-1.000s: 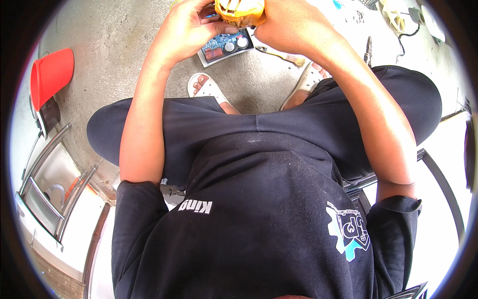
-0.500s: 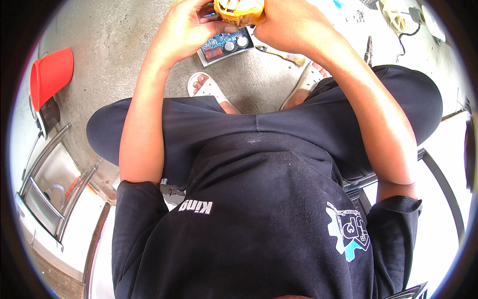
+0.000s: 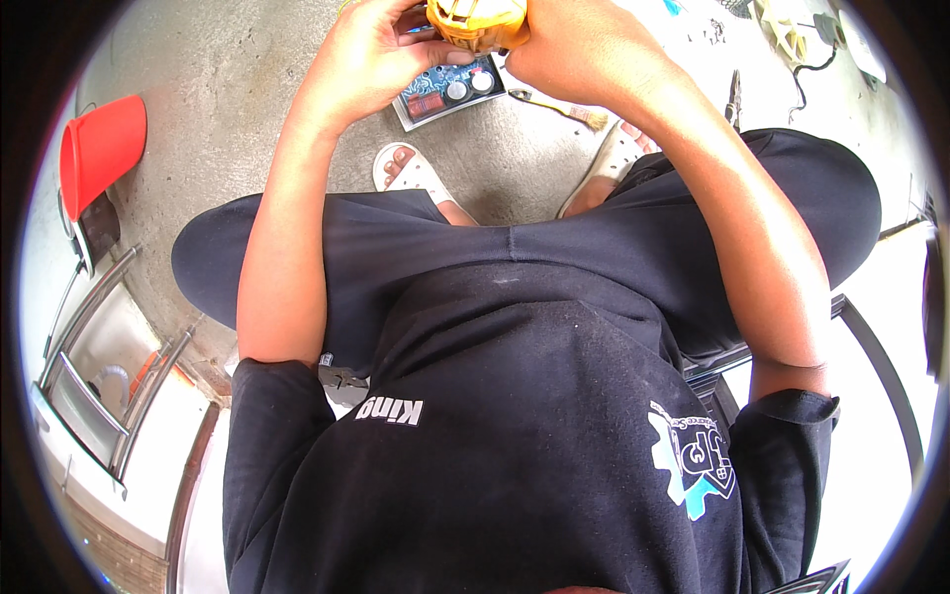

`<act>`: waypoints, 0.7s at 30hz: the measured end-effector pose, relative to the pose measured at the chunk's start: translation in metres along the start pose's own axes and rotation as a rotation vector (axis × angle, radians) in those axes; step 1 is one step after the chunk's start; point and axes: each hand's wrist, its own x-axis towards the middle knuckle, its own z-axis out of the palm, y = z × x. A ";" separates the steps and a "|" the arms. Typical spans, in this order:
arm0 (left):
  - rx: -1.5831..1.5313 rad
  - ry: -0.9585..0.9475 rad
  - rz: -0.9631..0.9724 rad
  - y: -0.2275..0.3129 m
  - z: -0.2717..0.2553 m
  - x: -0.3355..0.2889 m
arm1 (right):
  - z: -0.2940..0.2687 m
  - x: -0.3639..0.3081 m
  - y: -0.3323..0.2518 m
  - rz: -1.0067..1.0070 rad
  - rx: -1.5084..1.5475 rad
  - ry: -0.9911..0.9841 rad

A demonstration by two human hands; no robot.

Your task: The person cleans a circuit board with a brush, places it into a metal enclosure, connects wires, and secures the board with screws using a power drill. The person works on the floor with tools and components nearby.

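Between my two hands, at the top edge of the head view, is a rounded yellow-orange part [image 3: 479, 28] with slots and a pale inside. My left hand [image 3: 388, 49] grips its left side, thumb pressed along the lower edge. From the right, my right hand [image 3: 579, 54] closes on it, most of its fingers hidden behind the hand and the part. The top of the part is cut off by the frame. Below it on the floor lies a shallow tray [image 3: 450, 94] with a blue patterned surface and small round pieces.
A paintbrush [image 3: 559, 109] lies on the concrete floor [image 3: 228, 119] right of the tray. Further right are pliers-like metal handles [image 3: 733, 97] and pale plastic parts [image 3: 782, 35] with a black cord. A red bin [image 3: 104, 153] and a metal rack [image 3: 94, 366] stand at the left.
The yellow-orange part has shifted very slightly to the right in my hands. Both hands keep their grip and place.
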 end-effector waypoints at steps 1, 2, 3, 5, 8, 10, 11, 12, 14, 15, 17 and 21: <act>-0.021 -0.004 0.003 0.000 0.000 -0.001 | 0.000 0.000 0.000 -0.002 0.011 0.000; -0.041 -0.008 0.006 -0.001 0.000 -0.001 | 0.000 0.000 0.001 -0.005 0.005 0.005; -0.043 -0.005 0.006 -0.001 0.000 -0.001 | 0.001 0.000 0.001 -0.008 -0.001 0.009; -0.045 0.000 0.005 -0.002 0.001 -0.001 | 0.002 0.001 0.003 -0.007 -0.011 0.014; 0.004 0.012 -0.005 -0.001 0.001 0.000 | 0.006 0.004 0.004 0.015 -0.025 0.014; -0.004 0.021 -0.027 -0.001 0.001 0.000 | 0.009 0.007 0.002 0.041 -0.039 0.019; -0.008 0.025 -0.038 -0.001 0.001 0.000 | 0.009 0.007 0.002 0.040 -0.038 0.019; 0.014 0.024 -0.028 -0.001 0.001 0.000 | 0.009 0.007 0.002 0.039 -0.036 0.018; 0.059 0.023 -0.006 0.000 0.001 0.000 | 0.007 0.005 0.001 0.030 -0.020 0.012; 0.053 0.022 -0.006 0.000 0.001 0.000 | 0.004 0.002 0.002 0.024 -0.005 0.006; 0.040 0.020 -0.006 0.000 0.001 0.000 | 0.001 0.000 0.001 0.010 0.004 0.003; 0.018 0.020 -0.007 -0.001 0.001 0.000 | -0.001 0.000 0.000 0.000 -0.009 0.004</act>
